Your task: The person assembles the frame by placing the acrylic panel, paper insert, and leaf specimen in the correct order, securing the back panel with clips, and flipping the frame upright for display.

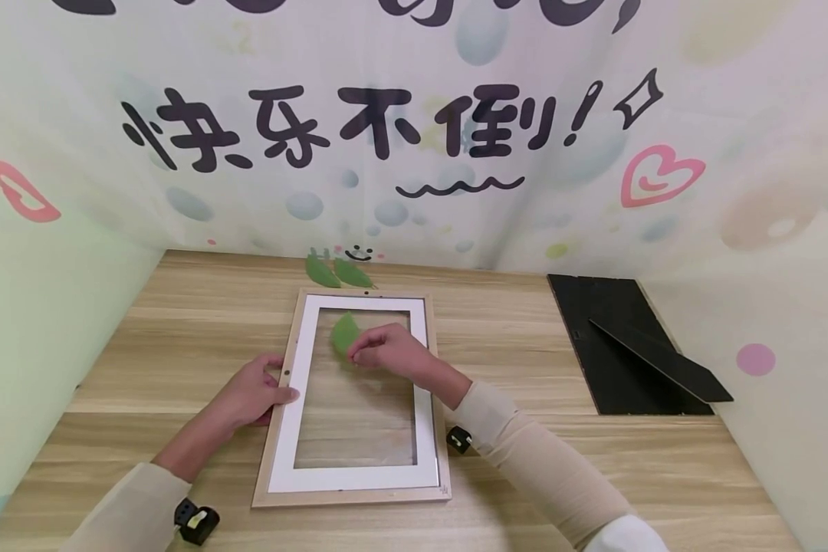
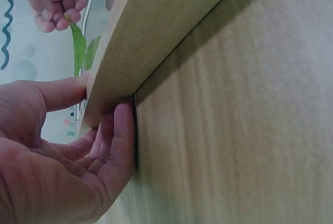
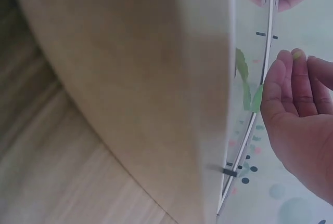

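Note:
A light wooden picture frame [image 1: 271, 452] with a white mat [image 1: 352, 480] lies on the table, its glass window showing the wood grain beneath. My left hand [image 1: 251, 391] grips the frame's left side, thumb over the top edge and fingers [image 2: 122, 135] against the outer side near the tabletop. Over the upper part of the window, my right hand [image 1: 396, 353] pinches a green leaf [image 1: 345, 334] by its lower end between thumb and fingertips. In the left wrist view, the leaf [image 2: 78, 47] hangs from those fingertips, close to its reflection in the glass.
Two more green leaves [image 1: 323, 271] lie just beyond the frame's top edge. At the right is a black backing board [image 1: 586, 368] with its stand leg [image 1: 662, 360] folded out. A patterned white cloth [image 1: 359, 222] rises behind the wood-grain table [image 1: 172, 337].

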A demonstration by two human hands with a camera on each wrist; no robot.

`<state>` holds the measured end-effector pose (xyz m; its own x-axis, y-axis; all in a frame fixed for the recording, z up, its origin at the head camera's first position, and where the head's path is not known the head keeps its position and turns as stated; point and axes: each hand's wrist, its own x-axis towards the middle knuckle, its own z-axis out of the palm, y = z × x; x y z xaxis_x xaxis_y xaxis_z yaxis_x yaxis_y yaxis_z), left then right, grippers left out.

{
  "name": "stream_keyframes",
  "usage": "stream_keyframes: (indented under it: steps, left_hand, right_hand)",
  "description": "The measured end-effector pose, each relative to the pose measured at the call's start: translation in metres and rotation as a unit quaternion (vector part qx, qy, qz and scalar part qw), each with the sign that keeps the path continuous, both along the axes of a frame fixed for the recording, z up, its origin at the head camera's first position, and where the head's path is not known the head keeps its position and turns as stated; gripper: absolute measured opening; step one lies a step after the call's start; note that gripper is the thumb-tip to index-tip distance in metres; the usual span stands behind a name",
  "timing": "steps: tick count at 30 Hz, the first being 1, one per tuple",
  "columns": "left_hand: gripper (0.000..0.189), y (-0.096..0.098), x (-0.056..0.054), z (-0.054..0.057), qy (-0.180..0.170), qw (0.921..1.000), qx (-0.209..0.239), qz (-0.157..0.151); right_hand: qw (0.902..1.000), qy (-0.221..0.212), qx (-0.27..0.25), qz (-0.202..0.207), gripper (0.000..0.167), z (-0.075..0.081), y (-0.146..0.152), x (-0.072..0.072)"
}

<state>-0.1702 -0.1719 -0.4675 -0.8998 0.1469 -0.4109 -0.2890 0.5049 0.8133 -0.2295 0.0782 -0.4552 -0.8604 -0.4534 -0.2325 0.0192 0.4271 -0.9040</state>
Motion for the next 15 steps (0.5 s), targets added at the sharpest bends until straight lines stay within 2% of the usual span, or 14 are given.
stream_keyframes:
  steps: [4, 10, 15]
  left_hand:
    - [0.063, 0.001, 0.001, 0.000, -0.001, 1.0000, 0.001, 0.001]
    - [0.063, 0.001, 0.001, 0.000, -0.002, 1.0000, -0.001, 0.002]
    - [0.064, 0.000, 0.001, 0.000, -0.001, 1.0000, 0.001, -0.002]
  right_hand:
    - [0.9995, 0.006, 0.025, 0.015, 0.013, -0.001, -0.002, -0.001]
    - [0.9990, -0.009, 0.027, 0.033, 0.014, -0.002, -0.007, -0.004]
    - [0.9971, -0.003, 0.049, 0.058, 0.013, -0.002, -0.013, -0.003]
